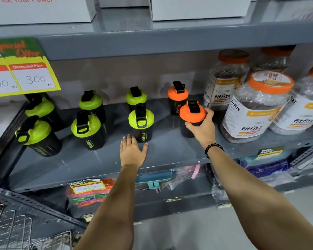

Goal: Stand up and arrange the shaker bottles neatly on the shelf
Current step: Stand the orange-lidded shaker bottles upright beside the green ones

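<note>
Black shaker bottles stand upright in two rows on the grey shelf (98,165). Several have lime-green lids, among them a front one (141,123) just beyond my left hand (132,152). That hand lies flat and open on the shelf, fingers apart, holding nothing. Two bottles have orange lids. The rear one (177,97) stands alone. The front orange-lidded shaker (192,114) is in my right hand (203,129), which grips its black body from the right side, upright on or just above the shelf. A dark bead bracelet is on that wrist.
Large clear fitfizz jars with orange lids (255,109) crowd the shelf's right end, close to my right hand. A yellow price sign (23,73) hangs at upper left. White boxes sit on the shelf above. Packaged goods fill the lower shelf; a wire basket (16,230) is at bottom left.
</note>
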{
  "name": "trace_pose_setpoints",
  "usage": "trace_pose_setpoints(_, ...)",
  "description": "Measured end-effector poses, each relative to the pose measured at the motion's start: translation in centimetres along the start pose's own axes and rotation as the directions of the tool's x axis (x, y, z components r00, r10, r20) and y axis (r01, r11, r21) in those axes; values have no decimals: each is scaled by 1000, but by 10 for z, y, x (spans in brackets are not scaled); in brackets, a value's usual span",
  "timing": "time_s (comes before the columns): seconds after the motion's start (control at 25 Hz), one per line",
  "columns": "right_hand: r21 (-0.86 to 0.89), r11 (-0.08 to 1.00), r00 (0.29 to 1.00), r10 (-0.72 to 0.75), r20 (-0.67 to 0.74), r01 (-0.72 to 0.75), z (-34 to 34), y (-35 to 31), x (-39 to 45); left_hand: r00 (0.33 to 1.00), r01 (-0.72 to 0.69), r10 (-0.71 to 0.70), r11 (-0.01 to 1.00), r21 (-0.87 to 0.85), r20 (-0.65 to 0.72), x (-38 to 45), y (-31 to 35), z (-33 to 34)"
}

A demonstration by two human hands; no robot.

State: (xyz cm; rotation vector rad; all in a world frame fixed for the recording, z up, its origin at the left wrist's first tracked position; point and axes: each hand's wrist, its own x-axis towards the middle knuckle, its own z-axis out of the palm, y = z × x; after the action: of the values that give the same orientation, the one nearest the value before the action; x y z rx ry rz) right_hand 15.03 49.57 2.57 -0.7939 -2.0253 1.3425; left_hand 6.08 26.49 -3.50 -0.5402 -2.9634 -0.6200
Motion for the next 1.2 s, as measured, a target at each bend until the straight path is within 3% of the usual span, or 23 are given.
trace_pose_setpoints(0.12, -42, 999, 1000, -10, 11, 11, -4, -13, 3, 1000, -2, 2, 1000, -5, 1, 0, -1, 1)
trace_pose_setpoints(0.24, -345, 937, 995, -81, -62, 54, -2, -38, 15, 1000, -4, 4, 1000, -11, 3, 0, -1, 1)
trace_pose_setpoints(0.32, -539, 842, 999, -41, -2, 33, 1, -55, 26, 1000, 1, -1, 1000, -17, 6, 0, -1, 0)
trace_pose_setpoints(0.4, -590, 805, 993, 9, 117, 63, 3, -72, 35, 1000, 2, -2, 1000, -20, 3, -1, -1, 0)
trace_pose_setpoints(0.52, -588, 787, 967, -42, 249, 186, 4, -82, 38, 1000, 2, -1, 1000, -21, 5, 0, -1, -1)
trace_pose_setpoints(0.64, -539, 805, 958, -123, 258, 249, 3, -77, 36, 1000, -3, 4, 1000, -31, 7, 0, -1, -1)
trace_pose_setpoints(0.76, -437, 869, 966, -152, 208, 231, 0, -74, 30, 1000, -6, 6, 1000, -31, -2, -1, -2, 0)
trace_pose_setpoints(0.92, -254, 952, 986, -165, 37, 169, -3, -74, 22, 1000, -8, 8, 999, -33, -14, 0, -2, 1)
trace_pose_setpoints(1.08, -388, 917, 988, -34, 151, 90, -1, -62, 18, 1000, -1, 0, 998, -55, -13, 0, -2, 2)
trace_pose_setpoints(1.2, -358, 927, 979, -43, 199, 113, -1, -54, 19, 1000, -6, 3, 994, -112, -25, 1, -3, 0)
